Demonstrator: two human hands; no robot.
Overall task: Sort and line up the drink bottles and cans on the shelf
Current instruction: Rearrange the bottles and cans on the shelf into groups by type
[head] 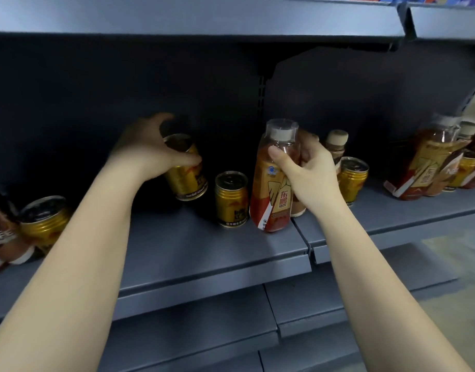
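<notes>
Your left hand (150,151) is wrapped round a gold can (186,171), which sits tilted and lifted off the grey shelf (204,253), towards the dark back panel. Your right hand (309,170) grips the neck of an orange-and-gold drink bottle (271,189) with a clear cap cover, thumb across the front; the bottle leans slightly and its base is at the shelf's right end, by the seam with the next shelf section. A second gold can (231,198) stands upright between the held can and the bottle, just beside the bottle. Behind your right hand stand a third gold can (352,178) and a brown bottle with a beige cap (337,143). At far left a gold can (43,221) leans beside a coffee bottle (2,237). At far right, a cluster of bottles (429,162) leans together
</notes>
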